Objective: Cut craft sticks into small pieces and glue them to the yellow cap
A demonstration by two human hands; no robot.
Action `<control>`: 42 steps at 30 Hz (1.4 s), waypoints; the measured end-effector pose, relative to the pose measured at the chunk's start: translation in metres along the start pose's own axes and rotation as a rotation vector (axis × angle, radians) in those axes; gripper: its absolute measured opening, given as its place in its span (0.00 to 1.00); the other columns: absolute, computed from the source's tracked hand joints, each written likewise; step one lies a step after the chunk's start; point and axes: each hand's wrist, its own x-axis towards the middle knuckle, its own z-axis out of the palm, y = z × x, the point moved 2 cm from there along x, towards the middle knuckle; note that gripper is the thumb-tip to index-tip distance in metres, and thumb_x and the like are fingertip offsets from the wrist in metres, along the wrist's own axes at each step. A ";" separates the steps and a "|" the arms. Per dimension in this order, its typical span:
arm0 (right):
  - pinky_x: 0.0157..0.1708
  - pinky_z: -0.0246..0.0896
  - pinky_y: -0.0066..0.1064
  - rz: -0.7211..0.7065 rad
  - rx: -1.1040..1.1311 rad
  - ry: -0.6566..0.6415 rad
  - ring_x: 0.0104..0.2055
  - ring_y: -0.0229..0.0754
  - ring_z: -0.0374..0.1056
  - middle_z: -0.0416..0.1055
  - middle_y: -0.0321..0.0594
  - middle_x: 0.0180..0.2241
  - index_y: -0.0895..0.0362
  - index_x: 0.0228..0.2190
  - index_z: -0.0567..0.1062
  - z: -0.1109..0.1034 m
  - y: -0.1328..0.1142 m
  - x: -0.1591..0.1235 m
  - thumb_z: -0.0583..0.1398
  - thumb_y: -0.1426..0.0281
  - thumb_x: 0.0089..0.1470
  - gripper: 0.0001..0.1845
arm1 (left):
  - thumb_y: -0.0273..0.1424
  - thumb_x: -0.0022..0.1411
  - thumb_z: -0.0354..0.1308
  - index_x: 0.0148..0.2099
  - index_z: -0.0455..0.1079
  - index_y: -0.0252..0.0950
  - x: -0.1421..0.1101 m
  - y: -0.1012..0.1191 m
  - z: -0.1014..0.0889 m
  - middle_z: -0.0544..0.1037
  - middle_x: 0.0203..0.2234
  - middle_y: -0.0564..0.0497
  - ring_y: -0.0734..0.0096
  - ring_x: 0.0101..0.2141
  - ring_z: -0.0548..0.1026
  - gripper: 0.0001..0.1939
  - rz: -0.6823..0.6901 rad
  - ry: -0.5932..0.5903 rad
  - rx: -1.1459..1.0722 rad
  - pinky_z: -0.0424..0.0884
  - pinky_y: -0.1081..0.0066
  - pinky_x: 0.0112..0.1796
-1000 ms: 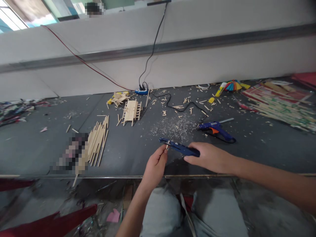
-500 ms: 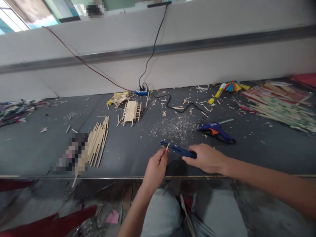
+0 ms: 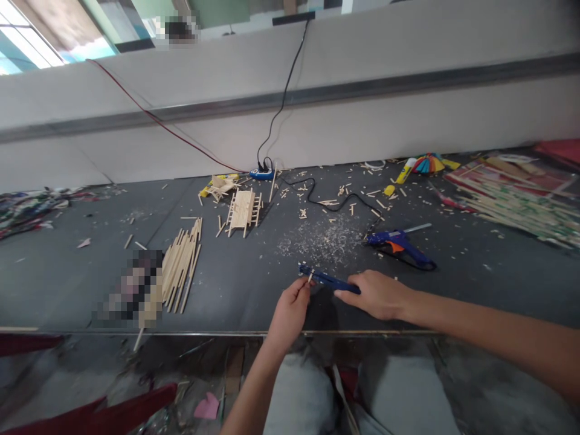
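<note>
Far to the left of the left hand, a dark, mixed tangle (image 3: 22,211) lies on the bench (image 3: 244,290). Nearer that hand, though still well apart from it, a bundle of pale wooden sticks (image 3: 181,266) lies roughly parallel. Beyond the left hand and a little to its left stands a small stick-built model (image 3: 242,209) with ladder-like sides. The left hand (image 3: 290,308) has thumb and fingers together, clamped on a short stick (image 3: 310,276), which meets the head of a blue hand tool (image 3: 335,282); whether the tool grips it is too small to tell. Pale scraps (image 3: 321,240) are strewn just beyond the tool. The right hand (image 3: 376,294) is closed around the tool's handle end. Beyond the right hand, slightly right, lies a blue glue gun (image 3: 403,246) with an orange trigger. Well to that hand's right and farther off, green-marked sticks (image 3: 525,211) are heaped.
</note>
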 end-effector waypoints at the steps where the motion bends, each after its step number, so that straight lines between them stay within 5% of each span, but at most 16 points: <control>1: 0.30 0.58 0.35 -0.004 -0.005 0.000 0.36 0.56 0.72 0.76 0.53 0.31 0.60 0.31 0.76 0.001 0.000 0.000 0.43 0.45 0.55 0.36 | 0.37 0.62 0.45 0.38 0.68 0.34 0.000 -0.001 0.000 0.55 0.18 0.59 0.79 0.19 0.52 0.15 -0.014 -0.008 -0.021 0.52 0.77 0.23; 18: 0.30 0.59 0.35 -0.001 -0.008 -0.011 0.36 0.55 0.72 0.76 0.51 0.31 0.59 0.30 0.76 -0.007 0.002 0.007 0.44 0.46 0.55 0.34 | 0.41 0.61 0.47 0.40 0.69 0.33 0.003 0.003 0.000 0.53 0.16 0.60 0.80 0.17 0.51 0.18 -0.106 -0.002 -0.079 0.51 0.78 0.20; 24: 0.40 0.60 0.36 -0.001 0.101 0.070 0.43 0.53 0.70 0.76 0.49 0.38 0.57 0.41 0.76 -0.015 0.003 0.001 0.48 0.46 0.54 0.32 | 0.42 0.60 0.48 0.42 0.70 0.33 0.000 0.012 -0.001 0.54 0.16 0.60 0.79 0.17 0.52 0.19 -0.075 0.033 -0.077 0.53 0.78 0.21; 32: 0.48 0.57 0.39 -0.047 0.287 0.080 0.50 0.52 0.67 0.72 0.46 0.48 0.54 0.51 0.69 -0.023 -0.002 -0.017 0.45 0.48 0.57 0.32 | 0.39 0.62 0.46 0.45 0.72 0.35 -0.007 0.034 0.002 0.74 0.31 0.52 0.70 0.33 0.68 0.18 0.077 0.080 0.085 0.62 0.75 0.36; 42: 0.50 0.56 0.39 0.047 0.500 0.051 0.51 0.51 0.65 0.70 0.48 0.49 0.57 0.47 0.72 -0.019 0.002 -0.015 0.47 0.45 0.54 0.34 | 0.37 0.64 0.43 0.46 0.70 0.36 -0.016 0.045 0.007 0.76 0.30 0.50 0.68 0.33 0.70 0.18 0.082 0.085 0.179 0.63 0.74 0.37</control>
